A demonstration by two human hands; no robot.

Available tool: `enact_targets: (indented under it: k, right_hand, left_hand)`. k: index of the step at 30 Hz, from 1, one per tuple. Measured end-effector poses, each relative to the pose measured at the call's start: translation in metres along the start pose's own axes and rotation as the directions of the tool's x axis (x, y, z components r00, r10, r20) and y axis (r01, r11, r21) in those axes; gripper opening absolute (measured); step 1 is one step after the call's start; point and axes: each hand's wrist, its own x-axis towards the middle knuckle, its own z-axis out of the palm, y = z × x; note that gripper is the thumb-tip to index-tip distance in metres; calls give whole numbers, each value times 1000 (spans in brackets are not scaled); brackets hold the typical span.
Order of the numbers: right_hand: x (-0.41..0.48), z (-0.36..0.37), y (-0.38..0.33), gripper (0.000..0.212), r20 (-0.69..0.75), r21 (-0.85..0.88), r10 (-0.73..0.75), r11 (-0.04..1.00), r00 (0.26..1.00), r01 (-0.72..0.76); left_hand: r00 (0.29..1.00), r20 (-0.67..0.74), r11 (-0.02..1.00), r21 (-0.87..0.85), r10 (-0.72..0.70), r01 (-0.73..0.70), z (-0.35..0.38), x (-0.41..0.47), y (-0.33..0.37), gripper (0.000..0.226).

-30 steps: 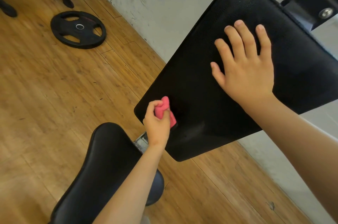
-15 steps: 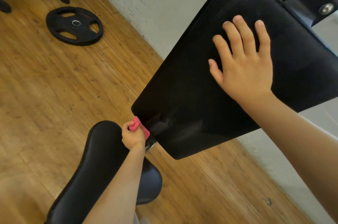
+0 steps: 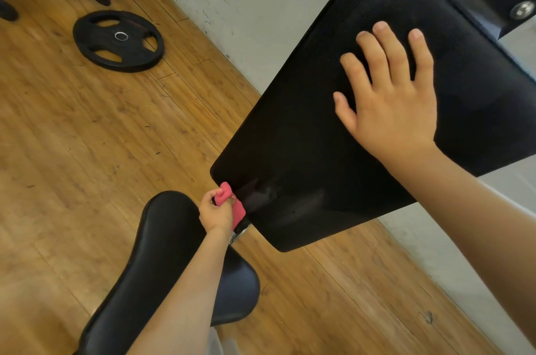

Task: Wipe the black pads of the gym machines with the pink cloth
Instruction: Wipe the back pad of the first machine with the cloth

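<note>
1. The left hand [image 3: 217,214] clenched the small crumpled pink cloth [image 3: 237,208].
2. The cloth touched the lower left edge of the large tilted black vinyl pad [image 3: 304,137].
3. The right hand [image 3: 388,102] lay flat on that pad, fingers straight, grasping nothing.
4. A rounded black seat pad [image 3: 162,253] sat below; a round black weight plate [image 3: 118,41] lay on the wooden plank floor [image 3: 87,137].

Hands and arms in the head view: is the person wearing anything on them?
Nothing shows. The left hand and right hand are bare: no gloves, rings or watch. The left forearm and right forearm are bare too, with no sleeve in view.
</note>
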Motion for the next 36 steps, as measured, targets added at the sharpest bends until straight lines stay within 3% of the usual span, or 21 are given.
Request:
enact_targets:
  k: [8,16,25,29,36]
  right_hand:
    - [0,0,0,45,4,28,10,1000,1000,-11]
    - [0,0,-1,45,-7,3,5,1000,1000,-5]
    - [0,0,0,46,8,26,6,1000,1000,-6]
    - [0,-1,-1,45,1,-10,3,1000,1000,-3]
    - [1,-1,-1,45,1,-8,4,1000,1000,-4]
  left_hand:
    - [976,216,995,-101,17,5,1,-15,14,24]
    - [950,296,985,-165,99,-51,15,-43,45,25]
    - [857,418,948,-225,301,-223,34,-83,97,26]
    - [825,514,960,-253,236,-117,11,-75,92,26]
    - [957,291,997,-74,-11,34,-14,-36,17,17]
